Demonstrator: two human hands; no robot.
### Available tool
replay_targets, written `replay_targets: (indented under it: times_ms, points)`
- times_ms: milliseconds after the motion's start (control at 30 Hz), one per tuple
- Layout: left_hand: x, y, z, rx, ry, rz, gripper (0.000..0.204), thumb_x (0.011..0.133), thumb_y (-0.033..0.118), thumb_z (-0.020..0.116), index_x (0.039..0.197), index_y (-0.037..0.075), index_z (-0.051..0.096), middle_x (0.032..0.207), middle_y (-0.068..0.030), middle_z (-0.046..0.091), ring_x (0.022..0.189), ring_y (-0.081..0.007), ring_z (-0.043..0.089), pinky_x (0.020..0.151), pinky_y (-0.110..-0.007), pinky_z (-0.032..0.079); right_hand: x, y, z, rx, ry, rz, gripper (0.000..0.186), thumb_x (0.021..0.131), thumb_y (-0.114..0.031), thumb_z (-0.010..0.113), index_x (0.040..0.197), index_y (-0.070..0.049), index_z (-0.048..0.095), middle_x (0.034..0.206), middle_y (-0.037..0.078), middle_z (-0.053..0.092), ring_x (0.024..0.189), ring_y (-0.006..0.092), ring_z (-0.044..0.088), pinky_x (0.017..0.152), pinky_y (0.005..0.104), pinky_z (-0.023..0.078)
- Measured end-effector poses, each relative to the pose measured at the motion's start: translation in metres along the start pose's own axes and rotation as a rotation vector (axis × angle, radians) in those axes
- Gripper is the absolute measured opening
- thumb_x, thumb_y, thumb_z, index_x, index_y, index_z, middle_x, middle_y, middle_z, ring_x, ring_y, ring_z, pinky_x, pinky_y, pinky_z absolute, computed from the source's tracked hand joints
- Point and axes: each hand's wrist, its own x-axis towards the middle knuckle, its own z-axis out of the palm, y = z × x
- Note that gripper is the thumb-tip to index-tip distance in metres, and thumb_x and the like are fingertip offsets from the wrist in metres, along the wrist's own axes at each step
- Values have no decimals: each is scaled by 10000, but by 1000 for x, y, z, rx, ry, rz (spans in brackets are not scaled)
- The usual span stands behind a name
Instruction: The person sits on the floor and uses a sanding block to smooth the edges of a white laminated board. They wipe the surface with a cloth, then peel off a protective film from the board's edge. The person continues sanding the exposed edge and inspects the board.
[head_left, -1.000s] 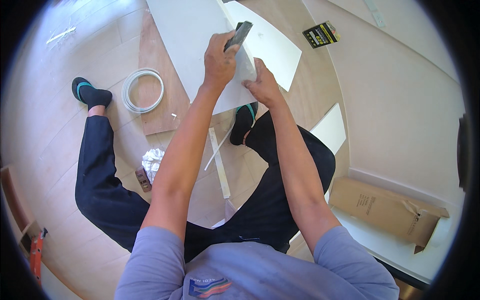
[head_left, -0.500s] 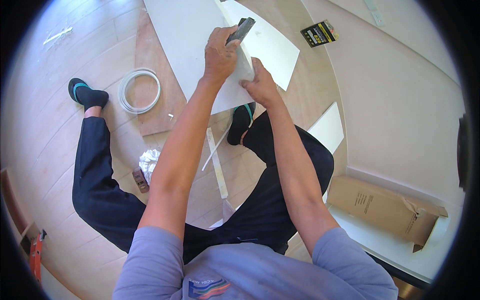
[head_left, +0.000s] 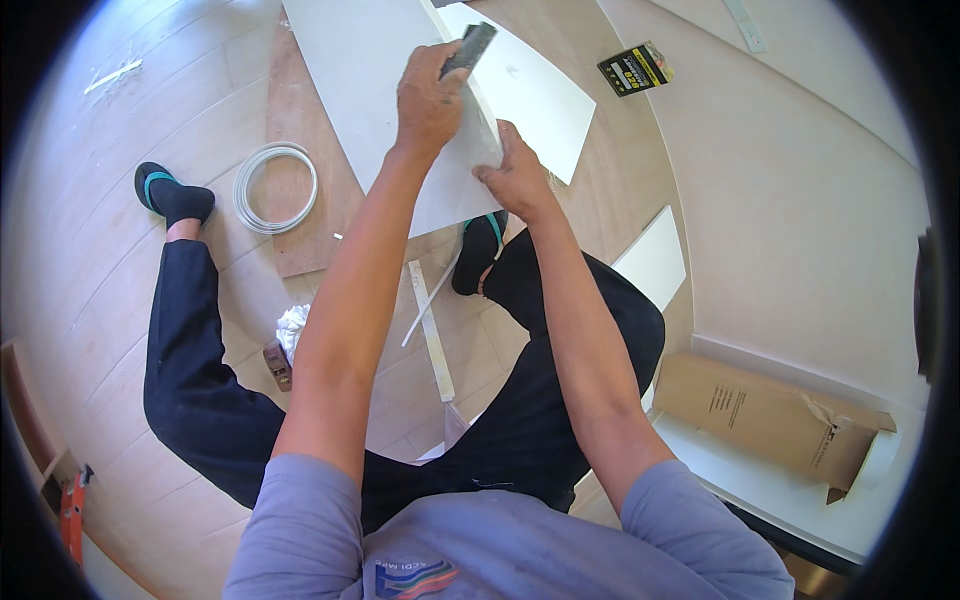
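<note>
A white board [head_left: 375,105] lies tilted in front of me, one long edge facing right. My left hand [head_left: 428,100] is closed around a dark grey, rectangular block [head_left: 470,50], held against that edge near its far part; its underside is hidden. Closer to me, my right hand [head_left: 518,178] grips the same edge, thumb on the board's face and fingers over the far side. Behind the edge lies another white panel [head_left: 545,95].
A coil of white edging strip [head_left: 243,190] rests partly on a brown wooden sheet [head_left: 300,255]. A black box [head_left: 635,70] stands by the right wall. A cardboard box [head_left: 760,410] sits at lower right. A tape-like brown tool [head_left: 278,365] lies beside crumpled white material [head_left: 292,325].
My left hand and the dark block have shifted slightly left and away along the board's edge. My right hand keeps its grip on the board.
</note>
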Motion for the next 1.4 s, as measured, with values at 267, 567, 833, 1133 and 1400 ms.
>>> replay_targets:
  times_ms: [267,567,833,1133,1400]
  points:
    - [-117,-9,-66,-38,-272,-277,380,878,-16,678,1256,25,663,1037,-183,669,991,-350,668,883,-423,527,-1,10,0,98,-12,-35,818,800,-125,791,1504,64,420,1330,262,650,1238,337,638,1075,377,477]
    - [-208,-124,-150,469,-127,-770,368,880,60,722,1242,15,671,1122,-191,706,1077,-380,668,948,-456,509,-2,-18,-2,-17,17,-46,739,816,-147,756,1473,15,460,1313,297,639,1250,458,603,1080,485,474]
    - [-292,-176,-185,664,-19,-865,330,860,101,761,1174,47,676,1135,-176,708,1071,-367,676,958,-470,515,-4,-24,0,-37,-4,31,495,894,-208,736,1281,-7,501,1176,314,675,1137,491,649,963,539,506]
    - [-257,-149,-183,461,51,-929,276,851,102,764,1115,41,710,1054,-170,729,980,-345,707,899,-439,544,-9,-52,1,-97,-36,38,543,900,-183,734,1330,24,477,1132,322,685,1098,494,665,954,514,518]
    - [31,-55,-93,-46,56,-415,294,937,171,714,1176,2,699,1054,-157,751,987,-257,705,905,-379,536,-21,-52,3,-213,35,-17,568,846,-182,762,1292,10,467,1065,331,689,1033,511,671,895,564,537]
